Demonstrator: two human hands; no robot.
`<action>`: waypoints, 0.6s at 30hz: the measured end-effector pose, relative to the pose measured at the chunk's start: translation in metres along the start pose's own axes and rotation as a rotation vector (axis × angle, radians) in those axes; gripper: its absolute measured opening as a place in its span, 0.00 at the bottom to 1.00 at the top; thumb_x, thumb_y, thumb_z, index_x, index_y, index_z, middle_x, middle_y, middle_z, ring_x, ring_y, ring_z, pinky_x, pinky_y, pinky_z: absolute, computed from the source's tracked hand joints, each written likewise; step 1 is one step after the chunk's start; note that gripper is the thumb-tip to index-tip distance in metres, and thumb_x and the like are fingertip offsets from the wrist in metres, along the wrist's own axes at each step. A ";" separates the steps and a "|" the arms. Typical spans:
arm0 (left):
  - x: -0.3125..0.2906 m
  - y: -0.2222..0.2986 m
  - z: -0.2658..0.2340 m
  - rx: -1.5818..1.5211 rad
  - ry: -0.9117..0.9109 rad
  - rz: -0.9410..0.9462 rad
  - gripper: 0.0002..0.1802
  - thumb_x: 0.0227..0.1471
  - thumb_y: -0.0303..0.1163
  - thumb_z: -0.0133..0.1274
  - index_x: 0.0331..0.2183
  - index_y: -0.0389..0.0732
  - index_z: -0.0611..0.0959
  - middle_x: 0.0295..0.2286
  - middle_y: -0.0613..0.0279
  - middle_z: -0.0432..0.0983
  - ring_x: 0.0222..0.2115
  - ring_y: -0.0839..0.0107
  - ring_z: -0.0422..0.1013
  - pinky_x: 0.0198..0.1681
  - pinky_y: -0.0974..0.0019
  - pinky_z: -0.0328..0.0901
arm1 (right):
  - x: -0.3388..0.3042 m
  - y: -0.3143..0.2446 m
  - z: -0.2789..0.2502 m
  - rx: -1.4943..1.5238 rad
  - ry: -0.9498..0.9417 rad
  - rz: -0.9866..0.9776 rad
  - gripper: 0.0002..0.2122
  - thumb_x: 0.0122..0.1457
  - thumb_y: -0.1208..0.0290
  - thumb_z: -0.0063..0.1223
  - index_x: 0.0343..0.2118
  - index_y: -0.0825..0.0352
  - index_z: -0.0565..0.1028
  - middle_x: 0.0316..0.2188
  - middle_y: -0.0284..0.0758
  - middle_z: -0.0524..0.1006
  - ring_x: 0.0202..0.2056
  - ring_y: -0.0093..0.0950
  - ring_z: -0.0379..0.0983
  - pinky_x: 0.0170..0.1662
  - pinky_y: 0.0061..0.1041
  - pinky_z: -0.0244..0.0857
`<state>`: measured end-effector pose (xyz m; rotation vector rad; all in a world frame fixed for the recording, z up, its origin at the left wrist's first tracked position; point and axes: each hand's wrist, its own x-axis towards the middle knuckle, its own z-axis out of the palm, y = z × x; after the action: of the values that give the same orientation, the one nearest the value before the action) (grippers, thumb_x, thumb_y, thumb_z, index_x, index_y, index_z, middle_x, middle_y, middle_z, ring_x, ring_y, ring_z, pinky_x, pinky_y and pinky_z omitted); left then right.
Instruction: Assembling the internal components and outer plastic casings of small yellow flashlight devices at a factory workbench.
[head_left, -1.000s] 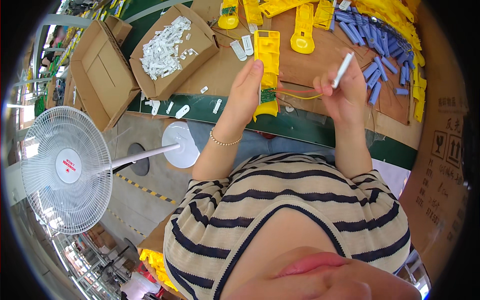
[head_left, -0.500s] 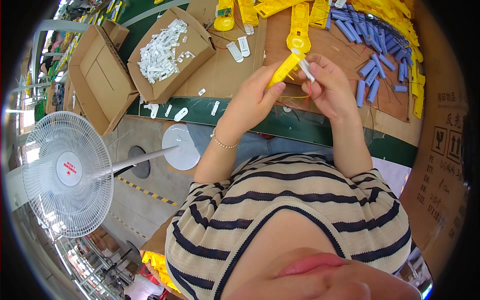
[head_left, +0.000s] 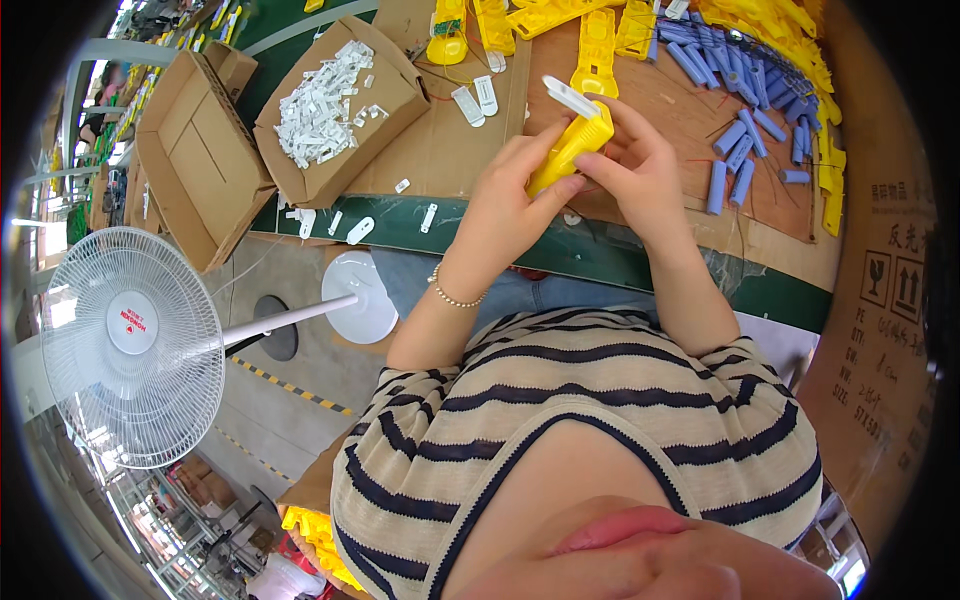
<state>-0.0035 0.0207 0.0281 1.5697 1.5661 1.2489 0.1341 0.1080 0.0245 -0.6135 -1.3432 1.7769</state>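
Fan (head_left: pixel 132 345) first, white and standing on the floor, well off to the left of my left hand's grip and lower in the view. Above it I see an open empty cardboard box (head_left: pixel 190 150), then a second cardboard box (head_left: pixel 335 105) heaped with small white plastic pieces (head_left: pixel 315 100), both to the left of that grip and resting on the surface (head_left: pixel 440 150). A few loose white tabs (head_left: pixel 360 230) lie on the green edge just below those boxes.

My left hand (head_left: pixel 510 205) has its grip pinched around the lower end of a yellow plastic casing (head_left: pixel 572 148), thumb and fingers pressed on its sides. The casing sits tilted, raised above the surface, between both hands. My right hand (head_left: pixel 640 170) pinches the upper end of the same casing, fingertips closed on it, and a white flat piece (head_left: pixel 570 97) sticks out at the casing's top, just above that grip.

Right of the right grip, blue cylinders (head_left: pixel 735 150) lie scattered on brown cardboard, with more yellow casings (head_left: pixel 790 40) piled beyond them.
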 end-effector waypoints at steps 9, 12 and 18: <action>0.015 0.012 -0.037 0.300 0.282 0.383 0.20 0.33 0.23 0.65 0.34 0.35 0.79 0.32 0.56 0.76 0.29 0.66 0.73 0.36 0.68 0.67 | -0.003 -0.012 -0.005 0.101 -0.295 0.253 0.22 0.53 0.76 0.54 0.51 0.73 0.65 0.39 0.37 0.75 0.38 0.23 0.72 0.40 0.20 0.68; 0.018 0.009 -0.045 0.443 0.424 0.606 0.13 0.30 0.19 0.64 0.26 0.35 0.81 0.24 0.58 0.77 0.23 0.65 0.72 0.29 0.67 0.67 | -0.005 -0.015 -0.008 0.157 -0.377 0.309 0.21 0.53 0.75 0.53 0.51 0.73 0.65 0.39 0.37 0.75 0.37 0.23 0.73 0.38 0.20 0.68; 0.007 0.006 -0.026 0.279 0.353 0.671 0.13 0.30 0.17 0.62 0.26 0.35 0.82 0.26 0.57 0.76 0.27 0.67 0.72 0.29 0.68 0.66 | -0.002 -0.012 -0.013 0.197 -0.306 0.301 0.29 0.50 0.65 0.58 0.52 0.72 0.62 0.40 0.42 0.74 0.38 0.29 0.75 0.37 0.26 0.72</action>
<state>-0.0252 0.0209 0.0452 2.2722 1.5155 1.7970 0.1489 0.1143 0.0313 -0.4657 -1.3015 2.2914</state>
